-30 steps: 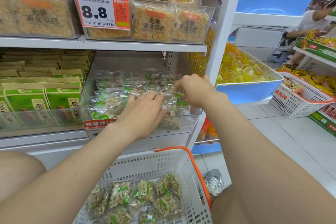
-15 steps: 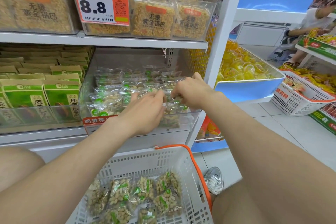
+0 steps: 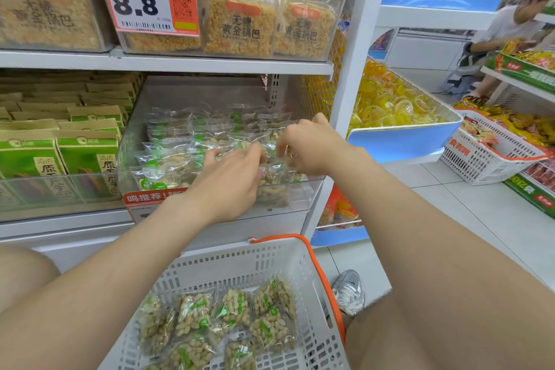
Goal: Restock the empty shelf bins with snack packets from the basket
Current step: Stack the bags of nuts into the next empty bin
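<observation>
Both hands are down in the clear shelf bin (image 3: 309,192) on my feed. The right hand (image 3: 312,147) has its fingers bent and its fingertips closed on the clear wrapper of a snack packet (image 3: 270,149) near the bin's right side. The left hand (image 3: 231,180) lies knuckles-up just beside it, with its fingers curled down onto the same heap. I cannot tell whether it actually grips anything, because its fingertips are hidden. The two hands nearly meet at the fingertips.

The bin holds rows of snack packets (image 3: 171,159), clear bags of pale nuts with a green mark, overlapping from back to front. A red label (image 3: 150,198) on its front reads "鸣推荐!". Below, between the knees, the white basket (image 3: 240,261) with an orange rim holds loose packets (image 3: 231,309) of the same kind.

Left of the bin, green boxes (image 3: 87,159) show "洽洽" and "原". On the shelf above, bags (image 3: 240,27) printed "无糖黄金锅巴" sit beside a price tag (image 3: 144,0) reading "8.8". To the right, a blue tray (image 3: 405,141) holds yellow jelly cups (image 3: 387,105). A second white basket (image 3: 480,165) on the floor carries the red writing "食有鸣".
</observation>
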